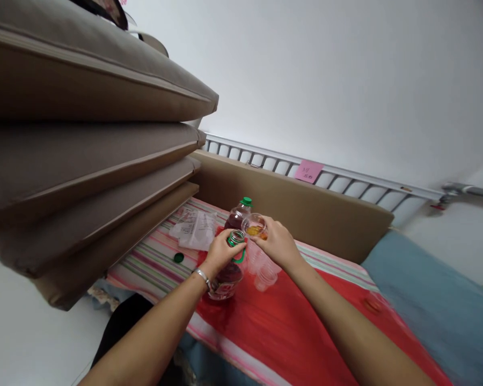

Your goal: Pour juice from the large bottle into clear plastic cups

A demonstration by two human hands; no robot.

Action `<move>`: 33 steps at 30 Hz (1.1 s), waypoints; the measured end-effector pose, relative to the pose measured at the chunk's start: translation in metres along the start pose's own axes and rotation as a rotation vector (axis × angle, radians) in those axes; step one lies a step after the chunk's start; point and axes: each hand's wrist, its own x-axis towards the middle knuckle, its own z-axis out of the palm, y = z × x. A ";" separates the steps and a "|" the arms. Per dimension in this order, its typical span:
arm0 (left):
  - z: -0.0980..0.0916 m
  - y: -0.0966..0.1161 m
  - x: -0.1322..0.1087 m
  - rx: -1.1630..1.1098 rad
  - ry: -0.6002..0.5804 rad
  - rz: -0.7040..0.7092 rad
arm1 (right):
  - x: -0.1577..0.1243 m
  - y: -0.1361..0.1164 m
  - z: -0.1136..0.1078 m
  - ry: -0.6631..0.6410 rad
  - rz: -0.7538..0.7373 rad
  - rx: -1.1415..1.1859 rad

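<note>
Clear plastic cup (pixel 254 221) tips toward an upright, uncapped bottle (pixel 228 280).

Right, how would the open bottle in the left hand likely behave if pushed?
The open bottle is probably fairly heavy, since dark liquid shows through its clear wall. It may tip if pushed high up, being taller than wide, though the left hand grips its neck. With no cap on, tipping would likely spill it.
</note>
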 end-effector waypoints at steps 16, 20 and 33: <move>0.001 0.000 0.001 0.002 0.001 -0.002 | 0.009 0.000 -0.003 -0.057 -0.128 -0.303; 0.001 0.000 0.001 -0.011 -0.008 0.000 | 0.010 0.001 -0.006 -0.054 -0.146 -0.338; 0.002 -0.006 0.002 -0.001 -0.009 0.003 | 0.013 -0.003 -0.012 -0.035 -0.184 -0.396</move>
